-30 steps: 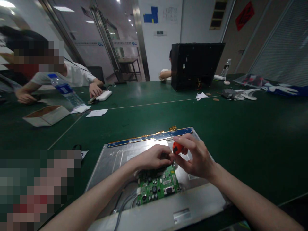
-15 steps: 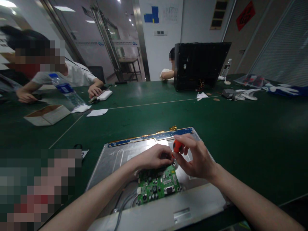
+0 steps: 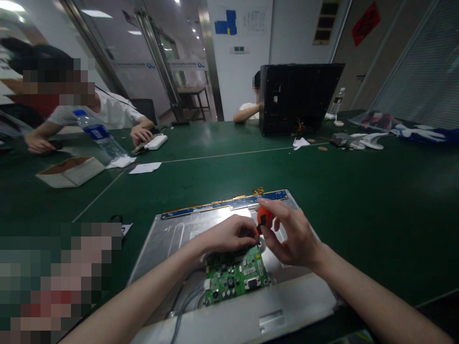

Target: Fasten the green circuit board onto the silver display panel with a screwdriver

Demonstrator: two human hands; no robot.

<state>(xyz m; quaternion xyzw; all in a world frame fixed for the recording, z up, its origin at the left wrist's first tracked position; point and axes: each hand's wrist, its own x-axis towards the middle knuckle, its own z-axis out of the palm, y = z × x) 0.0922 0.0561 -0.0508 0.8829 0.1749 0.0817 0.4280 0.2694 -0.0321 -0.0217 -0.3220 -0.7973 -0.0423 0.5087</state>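
A short orange-and-black screwdriver (image 3: 264,217) stands nearly upright over the upper right corner of a green circuit board (image 3: 234,277). My right hand (image 3: 292,234) pinches its handle between thumb and fingers. Close beside its lower end, my left hand (image 3: 233,232) has its fingers curled together; what they hold, if anything, is hidden. Under both hands lies a silvery metal display panel (image 3: 165,243), with the board on it and a narrow blue circuit strip (image 3: 222,204) along its far edge. The screwdriver's tip is hard to see.
Grey cables (image 3: 182,306) run from the board's left side. Across the green table (image 3: 201,172) are an open box (image 3: 71,173), a tilted plastic bottle (image 3: 100,134), paper scraps and a large black monitor casing (image 3: 299,98). Two other people sit on the far side.
The screwdriver handle has turned, so a black patch now faces me. My right thumb and fingers have shifted slightly around it. My left hand keeps its place.
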